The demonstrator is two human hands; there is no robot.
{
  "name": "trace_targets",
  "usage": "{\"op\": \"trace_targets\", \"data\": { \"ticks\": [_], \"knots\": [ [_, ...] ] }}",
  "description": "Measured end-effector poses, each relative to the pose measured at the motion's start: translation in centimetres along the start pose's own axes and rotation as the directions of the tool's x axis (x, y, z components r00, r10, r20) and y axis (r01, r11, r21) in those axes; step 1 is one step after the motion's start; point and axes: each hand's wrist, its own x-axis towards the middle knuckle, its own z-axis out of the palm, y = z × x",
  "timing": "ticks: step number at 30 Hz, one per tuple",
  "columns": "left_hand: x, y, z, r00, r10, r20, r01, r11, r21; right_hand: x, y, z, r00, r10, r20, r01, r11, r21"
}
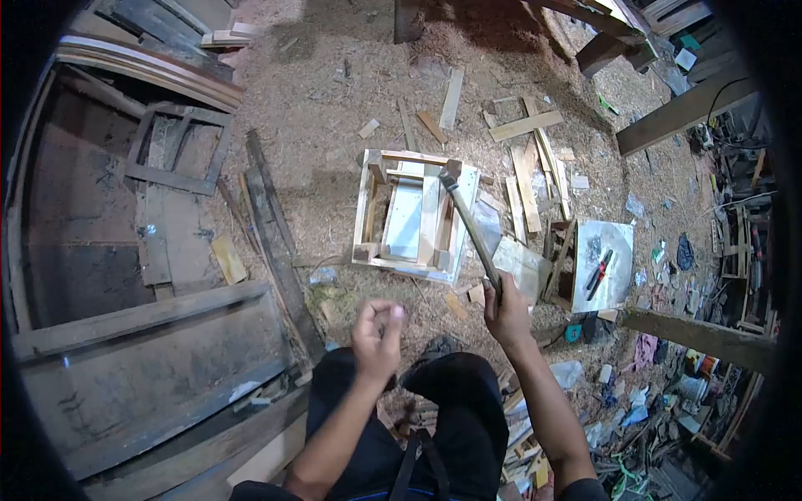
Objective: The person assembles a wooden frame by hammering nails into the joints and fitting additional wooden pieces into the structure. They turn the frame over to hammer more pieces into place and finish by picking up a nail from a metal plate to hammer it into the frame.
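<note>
My right hand [507, 311] is wrapped round the handle of a hammer [474, 227], whose head points up and left over the right part of a wooden frame [361, 204]. The frame lies on the floor, with a pale board [405, 219] showing inside it. My left hand [378, 338] is raised below the frame, apart from it, with its fingers curled towards the thumb. Whatever those fingers hold, if anything, is too small to make out.
A metal-topped box [618, 267] with red-and-black pliers [599, 275] on it stands to the right. Wood strips [524, 188] and shavings litter the floor. Long planks [271, 242] and a large panel [159, 367] lie at the left. A beam [697, 334] juts in from the right.
</note>
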Motion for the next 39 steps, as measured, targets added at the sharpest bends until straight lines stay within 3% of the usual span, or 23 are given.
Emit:
{"op": "trace_targets", "data": {
  "ticks": [1,3,4,6,7,9,13,15,17,18,19,20,21,22,24,27,30,33,39],
  "knots": [
    [1.8,1.6,-0.6,0.976,0.214,0.031,-0.216,0.956,0.197,-0.1,-0.4,-0.5,1.0,0.009,0.011,-0.009,1.0,0.002],
    [5.9,2.4,-0.2,0.981,0.189,0.039,-0.193,0.963,0.189,0.3,-1.5,-1.6,0.999,-0.034,0.016,0.035,0.998,-0.043],
    [8.0,2.3,0.6,0.985,0.165,0.042,-0.17,0.971,0.167,0.9,-3.2,-2.8,0.997,0.027,0.074,-0.022,0.997,-0.068],
    [10.7,1.7,2.2,0.978,0.157,0.141,-0.207,0.829,0.519,1.6,-3.6,-3.5,0.997,-0.028,0.071,0.035,0.994,-0.103],
    [11.1,1.6,2.2,0.979,0.152,0.137,-0.202,0.83,0.52,2.0,-3.9,-3.7,0.994,-0.084,0.069,0.093,0.986,-0.136],
    [11.7,1.1,2.0,0.874,0.328,0.359,-0.477,0.435,0.764,2.9,-5.4,-4.8,0.989,-0.082,0.125,0.106,0.973,-0.205],
    [13.1,1.3,0.0,0.894,0.274,0.354,-0.445,0.446,0.777,4.5,-9.7,-6.9,0.951,0.038,0.306,0.085,0.921,-0.379],
    [13.7,0.6,-0.7,0.885,0.323,0.335,-0.457,0.471,0.754,5.0,-11.7,-7.0,0.917,0.098,0.386,0.082,0.902,-0.423],
    [14.2,-1.1,-0.3,0.903,0.4,-0.157,-0.272,0.815,0.512,5.6,-13.0,-6.6,0.887,0.078,0.455,0.144,0.889,-0.435],
    [14.5,-1.3,0.1,0.944,0.079,-0.319,0.037,0.939,0.342,5.9,-13.8,-6.6,0.876,0.082,0.475,0.158,0.882,-0.443],
    [14.8,-1.4,-0.3,0.945,0.068,-0.319,0.047,0.94,0.338,6.3,-14.6,-6.8,0.873,0.092,0.48,0.155,0.88,-0.45],
    [15.1,-1.4,-0.9,0.971,-0.178,-0.159,0.219,0.93,0.296,6.8,-15.4,-6.9,0.851,0.138,0.507,0.148,0.863,-0.484],
    [15.5,-0.9,-1.3,0.914,-0.405,0.015,0.385,0.879,0.282,7.4,-16.1,-6.9,0.827,0.183,0.531,0.145,0.844,-0.516],
    [15.5,-2.9,-1.2,0.982,-0.189,-0.013,0.181,0.918,0.353,7.9,-16.9,-6.8,0.824,0.188,0.535,0.147,0.841,-0.521],
    [14.9,-4.5,-1.3,0.973,-0.229,-0.026,0.227,0.93,0.288,8.5,-18.4,-6.5,0.798,0.159,0.581,0.234,0.806,-0.543],
    [14.8,-4.5,-1.0,0.929,-0.363,-0.068,0.37,0.91,0.188,10.4,-21.0,-5.9,0.759,0.246,0.603,0.231,0.764,-0.603],
    [14.7,-6.1,-0.9,0.957,-0.26,-0.13,0.288,0.907,0.306,11.7,-21.1,-5.5,0.753,0.236,0.615,0.294,0.715,-0.635],
    [15.4,-0.1,-0.8,0.951,-0.259,-0.168,0.307,0.843,0.441,12.9,-21.6,-6.0,0.731,0.231,0.642,0.383,0.64,-0.666],
    [14.8,-2.4,-0.6,0.977,-0.121,-0.177,0.193,0.855,0.482,14.7,-22.4,-6.4,0.693,0.24,0.68,0.463,0.574,-0.675]
  ]
}}
